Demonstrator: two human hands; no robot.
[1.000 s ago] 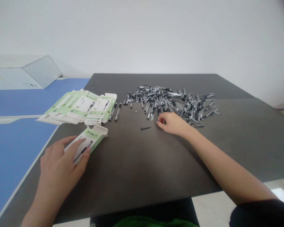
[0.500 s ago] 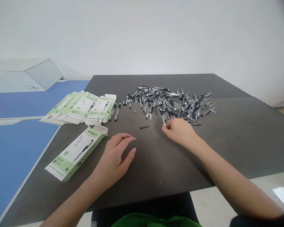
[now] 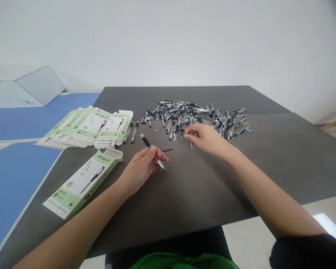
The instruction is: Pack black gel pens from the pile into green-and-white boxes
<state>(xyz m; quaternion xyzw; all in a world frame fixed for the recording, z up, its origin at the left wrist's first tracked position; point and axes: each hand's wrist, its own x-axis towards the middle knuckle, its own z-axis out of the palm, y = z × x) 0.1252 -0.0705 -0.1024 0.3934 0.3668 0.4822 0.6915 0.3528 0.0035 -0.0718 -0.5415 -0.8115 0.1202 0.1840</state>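
Pen [image 3: 146, 141] sits crosswise in left grip [image 3: 142, 164], pinched, vs bare half a second ago; right grip [image 3: 205, 137] at pen pile [image 3: 182, 113]'s near edge, can't tell if holding anything.

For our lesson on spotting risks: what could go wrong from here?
The left hand holds a pen around its middle, both ends sticking out; it might slip.
The right hand is at the near edge of the pile, where pens overlap; pulling one could shift others.
The dark piece appears just beyond the left hand and might get knocked.
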